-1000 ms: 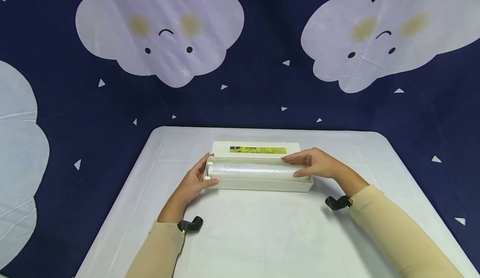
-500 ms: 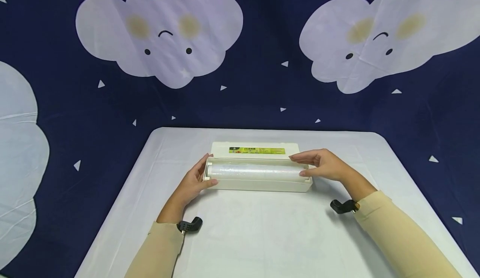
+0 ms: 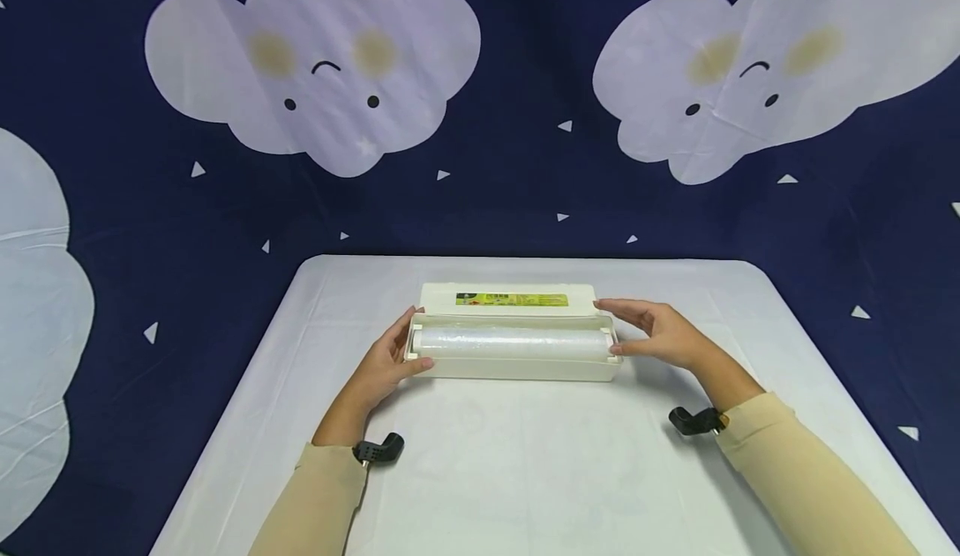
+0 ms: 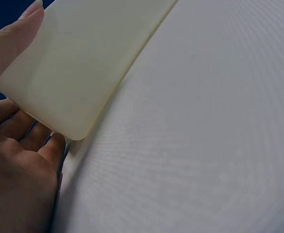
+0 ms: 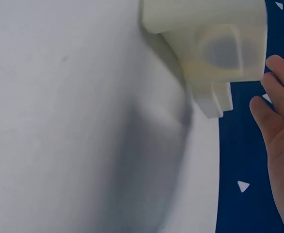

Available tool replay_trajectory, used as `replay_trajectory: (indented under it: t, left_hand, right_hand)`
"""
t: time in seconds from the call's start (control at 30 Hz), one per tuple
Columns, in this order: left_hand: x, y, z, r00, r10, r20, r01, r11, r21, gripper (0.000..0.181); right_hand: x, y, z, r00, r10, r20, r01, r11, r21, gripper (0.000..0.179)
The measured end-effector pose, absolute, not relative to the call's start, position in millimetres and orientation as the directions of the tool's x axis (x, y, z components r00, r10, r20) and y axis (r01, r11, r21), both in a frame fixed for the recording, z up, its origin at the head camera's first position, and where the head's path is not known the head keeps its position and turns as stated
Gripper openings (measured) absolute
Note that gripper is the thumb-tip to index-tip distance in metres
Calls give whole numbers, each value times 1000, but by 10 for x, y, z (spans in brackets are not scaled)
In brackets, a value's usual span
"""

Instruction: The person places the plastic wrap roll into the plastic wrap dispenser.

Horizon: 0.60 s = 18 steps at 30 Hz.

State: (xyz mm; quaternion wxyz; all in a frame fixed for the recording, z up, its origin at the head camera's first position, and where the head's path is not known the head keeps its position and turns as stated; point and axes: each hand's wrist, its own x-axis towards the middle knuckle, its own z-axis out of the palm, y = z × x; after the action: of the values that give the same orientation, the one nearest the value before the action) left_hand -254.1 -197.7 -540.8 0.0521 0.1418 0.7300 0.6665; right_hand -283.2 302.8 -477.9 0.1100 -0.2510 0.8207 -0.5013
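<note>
We see the left hand [image 3: 381, 369] gripping one end of a long off-white plastic box [image 3: 517, 370], thumb across the front wall and fingers round the end, which seems to steady it. The right hand [image 3: 666, 338], fingers extended and grasping nothing, is poised at the other end; we cannot tell whether its thumb touches the rim. Between them, a glossy, translucent film roll [image 3: 513, 342] lies lengthwise inside the box, which sits on the white surface [image 3: 517, 464]. Behind, the flat off-white lid [image 3: 512, 310] with its yellow-green label [image 3: 512, 299] lies folded back, leaving the roll exposed.
</note>
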Motion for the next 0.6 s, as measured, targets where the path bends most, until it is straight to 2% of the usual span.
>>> replay_trajectory:
  t: [0.37,0.6]
  left_hand:
    - [-2539,-1973,-5388,-954,276,116,140,70,988,107]
    - [-2543,-1972,-5424,-950,284,129,147,43,988,104]
  right_hand:
    - [-2786,3071,-5013,-839,-530,125,-322,296,-899,87]
    - [-2762,3051,-5153,-843,-520,135,-316,277,-907,100]
